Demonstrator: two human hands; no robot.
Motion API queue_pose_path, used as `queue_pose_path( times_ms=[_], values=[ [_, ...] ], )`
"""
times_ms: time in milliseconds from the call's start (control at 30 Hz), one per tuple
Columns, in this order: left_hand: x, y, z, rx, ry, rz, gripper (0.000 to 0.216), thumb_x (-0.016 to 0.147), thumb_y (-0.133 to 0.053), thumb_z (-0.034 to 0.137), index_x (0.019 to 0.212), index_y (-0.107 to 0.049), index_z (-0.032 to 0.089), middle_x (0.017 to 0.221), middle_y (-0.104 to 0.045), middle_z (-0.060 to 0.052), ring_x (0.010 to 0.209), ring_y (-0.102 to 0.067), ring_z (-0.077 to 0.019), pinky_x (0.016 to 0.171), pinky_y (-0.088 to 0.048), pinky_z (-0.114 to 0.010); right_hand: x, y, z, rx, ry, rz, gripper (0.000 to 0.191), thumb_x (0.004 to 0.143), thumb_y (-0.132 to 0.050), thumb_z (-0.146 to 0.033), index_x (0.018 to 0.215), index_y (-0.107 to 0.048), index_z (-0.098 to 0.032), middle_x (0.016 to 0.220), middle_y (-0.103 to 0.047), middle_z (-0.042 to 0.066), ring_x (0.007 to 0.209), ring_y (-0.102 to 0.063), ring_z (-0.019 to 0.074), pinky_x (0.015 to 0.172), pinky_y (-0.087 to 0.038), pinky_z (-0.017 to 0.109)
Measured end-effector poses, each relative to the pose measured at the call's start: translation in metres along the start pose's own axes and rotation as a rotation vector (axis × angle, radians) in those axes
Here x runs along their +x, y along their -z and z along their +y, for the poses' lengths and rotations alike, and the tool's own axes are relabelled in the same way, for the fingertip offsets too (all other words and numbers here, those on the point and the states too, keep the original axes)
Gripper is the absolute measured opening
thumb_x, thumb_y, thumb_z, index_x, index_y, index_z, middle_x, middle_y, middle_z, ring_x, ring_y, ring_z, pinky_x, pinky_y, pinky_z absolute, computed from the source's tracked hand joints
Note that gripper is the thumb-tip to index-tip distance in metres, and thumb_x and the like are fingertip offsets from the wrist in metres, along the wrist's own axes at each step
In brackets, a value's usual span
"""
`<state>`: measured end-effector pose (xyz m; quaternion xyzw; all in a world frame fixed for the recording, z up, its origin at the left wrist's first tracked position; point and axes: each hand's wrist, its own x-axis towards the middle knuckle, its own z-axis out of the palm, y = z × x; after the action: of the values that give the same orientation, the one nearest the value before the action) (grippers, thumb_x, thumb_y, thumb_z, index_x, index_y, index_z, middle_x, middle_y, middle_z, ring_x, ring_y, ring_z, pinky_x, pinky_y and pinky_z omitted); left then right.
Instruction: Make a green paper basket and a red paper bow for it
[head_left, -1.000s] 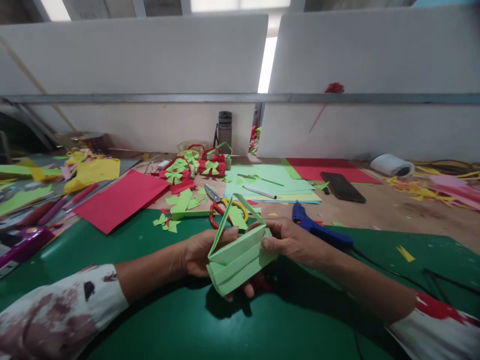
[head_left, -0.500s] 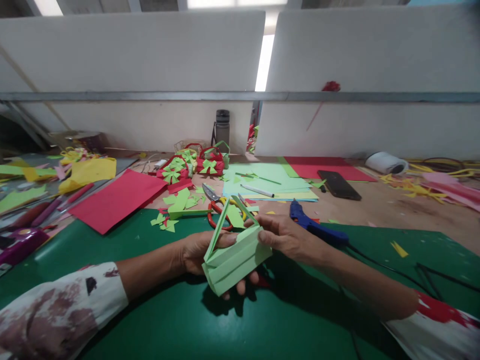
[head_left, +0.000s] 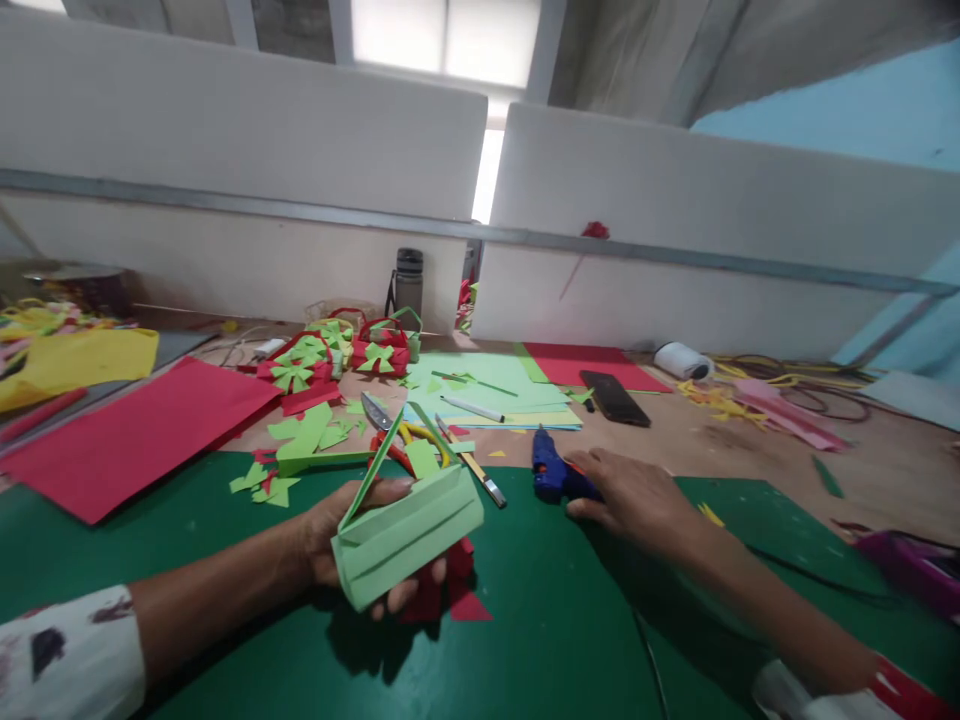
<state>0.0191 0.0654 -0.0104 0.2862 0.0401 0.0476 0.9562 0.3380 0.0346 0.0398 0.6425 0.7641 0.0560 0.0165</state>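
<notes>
My left hand (head_left: 330, 540) holds a small light-green folded paper basket (head_left: 409, 535) with a thin paper handle, fingers under it and thumb on its upper edge. My right hand (head_left: 637, 500) is closed around the rear part of a blue hot glue gun (head_left: 551, 470) lying on the green mat, its nozzle pointing away from me. Cut red paper (head_left: 469, 600) lies on the mat, partly hidden behind the basket. Just beyond the basket are scissors (head_left: 386, 425) with red handles, a yellow-handled tool (head_left: 427, 435) and a craft knife (head_left: 480, 475).
Finished paper baskets (head_left: 300, 365) with bows stand at the back, near a dark bottle (head_left: 409, 285). Green paper scraps (head_left: 307, 435) and a red sheet (head_left: 150, 430) lie left. A pen (head_left: 472, 408) rests on stacked paper, beside a phone (head_left: 613, 398).
My right hand has let go of the paper basket and moved right to the glue gun. My left hand still holds the basket. The camera view has turned right and tilted up.
</notes>
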Motion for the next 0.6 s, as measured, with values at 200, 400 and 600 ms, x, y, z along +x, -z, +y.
queue_pose_path(
  times_ms=[200, 400, 600],
  values=[
    [0.002, 0.001, 0.004, -0.003, -0.027, 0.001, 0.064, 0.079, -0.049, 0.05, 0.118, -0.05, 0.0, 0.1, -0.066, -0.017, 0.062, -0.068, -0.022, 0.049, -0.054, -0.029, 0.007, -0.018, 0.014, 0.038, 0.033, -0.01, 0.051, 0.079, -0.052, -0.023, 0.13, -0.047, -0.015, 0.122, -0.061, 0.016, 0.105, -0.06, 0.0333, 0.079, -0.046, 0.041],
    [0.002, 0.009, 0.005, 0.005, -0.003, -0.035, 0.065, 0.079, -0.048, 0.054, 0.116, -0.049, 0.002, 0.094, -0.065, -0.016, 0.065, -0.068, -0.0254, 0.045, -0.053, -0.03, 0.004, 0.007, 0.009, 0.302, -0.076, 0.186, 0.046, 0.084, -0.044, -0.041, 0.122, -0.052, -0.017, 0.109, -0.067, 0.015, 0.094, -0.063, 0.0334, 0.073, -0.048, 0.041],
    [0.001, 0.013, 0.006, 0.001, 0.018, -0.046, 0.069, 0.079, -0.046, 0.057, 0.123, -0.045, 0.003, 0.095, -0.067, -0.015, 0.063, -0.068, -0.0244, 0.042, -0.052, -0.029, -0.019, 0.022, -0.03, 0.743, -0.006, 0.193, 0.043, 0.077, -0.054, -0.053, 0.105, -0.063, -0.022, 0.084, -0.071, 0.008, 0.071, -0.065, 0.029, 0.061, -0.052, 0.038]
  ],
)
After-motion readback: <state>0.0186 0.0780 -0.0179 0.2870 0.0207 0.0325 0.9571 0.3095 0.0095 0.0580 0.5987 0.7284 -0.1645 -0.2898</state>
